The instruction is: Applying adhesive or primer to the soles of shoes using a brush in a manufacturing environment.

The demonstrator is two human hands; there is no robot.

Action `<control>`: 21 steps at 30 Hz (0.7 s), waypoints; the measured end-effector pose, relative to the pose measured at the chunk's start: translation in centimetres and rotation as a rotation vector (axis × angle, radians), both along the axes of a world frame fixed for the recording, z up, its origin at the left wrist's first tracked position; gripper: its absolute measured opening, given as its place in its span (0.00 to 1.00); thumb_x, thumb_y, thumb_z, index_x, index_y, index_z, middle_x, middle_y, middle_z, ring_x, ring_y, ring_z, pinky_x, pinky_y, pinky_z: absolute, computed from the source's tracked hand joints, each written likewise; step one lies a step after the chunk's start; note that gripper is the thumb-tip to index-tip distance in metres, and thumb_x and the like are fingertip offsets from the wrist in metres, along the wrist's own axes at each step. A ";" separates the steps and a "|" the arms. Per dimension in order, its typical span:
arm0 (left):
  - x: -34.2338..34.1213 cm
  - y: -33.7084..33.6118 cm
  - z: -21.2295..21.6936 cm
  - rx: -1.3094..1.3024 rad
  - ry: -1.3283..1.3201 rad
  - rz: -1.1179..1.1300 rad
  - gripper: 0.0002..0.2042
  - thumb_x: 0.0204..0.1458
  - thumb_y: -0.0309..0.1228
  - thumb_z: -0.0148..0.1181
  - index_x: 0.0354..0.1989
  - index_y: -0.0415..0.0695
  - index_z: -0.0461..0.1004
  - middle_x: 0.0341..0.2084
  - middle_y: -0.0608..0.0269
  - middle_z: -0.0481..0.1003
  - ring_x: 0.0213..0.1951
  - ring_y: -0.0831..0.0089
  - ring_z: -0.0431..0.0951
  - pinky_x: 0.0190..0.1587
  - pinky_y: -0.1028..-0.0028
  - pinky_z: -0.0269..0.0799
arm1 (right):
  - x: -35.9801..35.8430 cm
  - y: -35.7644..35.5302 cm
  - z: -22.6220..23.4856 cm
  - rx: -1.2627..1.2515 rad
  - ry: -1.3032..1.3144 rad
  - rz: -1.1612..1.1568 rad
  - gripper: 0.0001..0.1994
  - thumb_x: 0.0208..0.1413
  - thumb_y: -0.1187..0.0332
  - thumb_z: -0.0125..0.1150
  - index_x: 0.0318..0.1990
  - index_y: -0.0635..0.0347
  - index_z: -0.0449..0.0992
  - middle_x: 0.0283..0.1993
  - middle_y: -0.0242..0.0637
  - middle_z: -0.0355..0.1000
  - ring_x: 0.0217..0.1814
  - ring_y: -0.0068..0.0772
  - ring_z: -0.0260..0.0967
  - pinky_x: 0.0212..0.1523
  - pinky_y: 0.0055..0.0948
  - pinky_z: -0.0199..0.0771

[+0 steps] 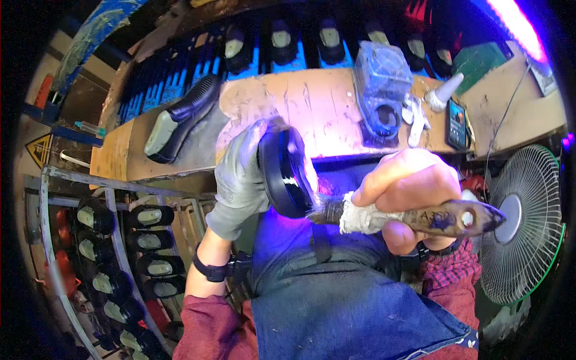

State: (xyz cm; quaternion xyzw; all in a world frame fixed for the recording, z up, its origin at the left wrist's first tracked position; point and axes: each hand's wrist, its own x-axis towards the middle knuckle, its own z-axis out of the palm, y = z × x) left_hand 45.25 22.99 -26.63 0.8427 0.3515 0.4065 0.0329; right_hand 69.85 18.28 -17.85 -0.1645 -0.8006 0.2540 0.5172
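My left hand (240, 174) wears a grey glove and holds a black shoe (287, 171) up in front of me, its sole side turned toward my right. My right hand (411, 189) is bare and grips a worn brush (414, 217) by its stained wooden handle, which has white cloth wrapped near the bristles. The bristles touch the lower edge of the shoe. Both hands are over my lap, which is covered by a blue denim apron (348, 300).
A wooden workbench (312, 108) ahead carries another black shoe (180, 117), a clear plastic container (383, 84), a white nozzle tube (444, 93) and a phone (457, 123). Racks of shoes stand at left (129, 252) and behind (282, 42). A fan (522, 222) is at right.
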 end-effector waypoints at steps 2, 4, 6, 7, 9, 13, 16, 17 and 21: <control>-0.5 0.1 2.0 -0.199 -0.008 -0.063 0.36 0.36 0.35 0.70 0.56 0.40 0.61 0.49 0.49 0.69 0.50 0.54 0.70 0.52 0.62 0.66 | -0.1 0.9 -0.7 -0.065 -0.023 -0.069 0.09 0.43 0.72 0.64 0.30 0.61 0.70 0.27 0.42 0.72 0.24 0.34 0.71 0.25 0.28 0.71; -0.7 -0.5 2.0 -1.167 -0.637 -0.283 0.40 0.34 0.35 0.73 0.58 0.40 0.58 0.48 0.56 0.69 0.49 0.64 0.71 0.52 0.66 0.67 | 0.0 1.0 -1.9 -0.388 -0.079 -0.226 0.05 0.44 0.73 0.63 0.26 0.61 0.71 0.23 0.36 0.70 0.23 0.28 0.71 0.23 0.26 0.68; -0.8 -0.3 1.9 -1.565 -0.812 -0.261 0.41 0.34 0.33 0.73 0.59 0.41 0.56 0.48 0.59 0.69 0.49 0.67 0.70 0.52 0.68 0.68 | -0.2 1.8 -2.2 -0.472 0.177 -0.187 0.05 0.51 0.73 0.57 0.29 0.61 0.68 0.24 0.34 0.69 0.23 0.23 0.68 0.23 0.24 0.68; -0.7 -0.5 1.6 -1.553 -0.781 -0.325 0.42 0.34 0.33 0.73 0.59 0.41 0.55 0.48 0.59 0.68 0.49 0.66 0.71 0.51 0.68 0.68 | -0.7 2.0 -2.0 -0.506 0.336 -0.212 0.04 0.53 0.72 0.56 0.30 0.60 0.67 0.24 0.33 0.69 0.23 0.21 0.67 0.23 0.23 0.68; -0.6 -1.5 0.7 -1.550 -0.717 -0.445 0.44 0.33 0.33 0.74 0.60 0.41 0.53 0.48 0.59 0.68 0.48 0.66 0.71 0.51 0.69 0.68 | -1.1 3.5 -1.3 -0.492 0.487 -0.232 0.02 0.58 0.73 0.49 0.33 0.60 0.65 0.26 0.33 0.69 0.22 0.18 0.64 0.22 0.18 0.65; 0.2 -2.0 0.9 -1.352 -0.382 -0.473 0.52 0.26 0.40 0.77 0.61 0.39 0.50 0.49 0.54 0.67 0.51 0.63 0.70 0.48 0.68 0.71 | -2.4 6.5 -0.9 -0.495 0.452 -0.289 0.05 0.59 0.70 0.52 0.34 0.60 0.66 0.26 0.31 0.68 0.21 0.17 0.64 0.23 0.17 0.65; -0.2 -1.6 -0.2 -1.056 -0.034 -0.309 0.55 0.23 0.35 0.78 0.62 0.39 0.48 0.50 0.51 0.67 0.48 0.60 0.72 0.46 0.64 0.74 | -2.6 7.4 -2.3 -0.512 0.370 -0.272 0.05 0.58 0.70 0.54 0.34 0.60 0.67 0.25 0.27 0.65 0.23 0.14 0.62 0.24 0.17 0.64; -0.2 -1.6 -0.2 -1.154 -0.051 -0.275 0.53 0.24 0.32 0.78 0.62 0.39 0.48 0.49 0.51 0.68 0.46 0.60 0.74 0.45 0.63 0.75 | -2.4 7.6 -3.1 -0.483 0.363 -0.234 0.04 0.58 0.71 0.54 0.34 0.60 0.67 0.26 0.26 0.64 0.23 0.14 0.61 0.25 0.17 0.63; 0.0 -0.7 0.6 -1.414 -0.142 -0.266 0.50 0.26 0.23 0.75 0.61 0.40 0.49 0.46 0.52 0.71 0.39 0.59 0.77 0.41 0.63 0.77 | -1.8 7.5 -5.0 -0.369 0.200 -0.266 0.06 0.59 0.67 0.49 0.34 0.59 0.63 0.29 0.39 0.71 0.25 0.23 0.66 0.27 0.20 0.67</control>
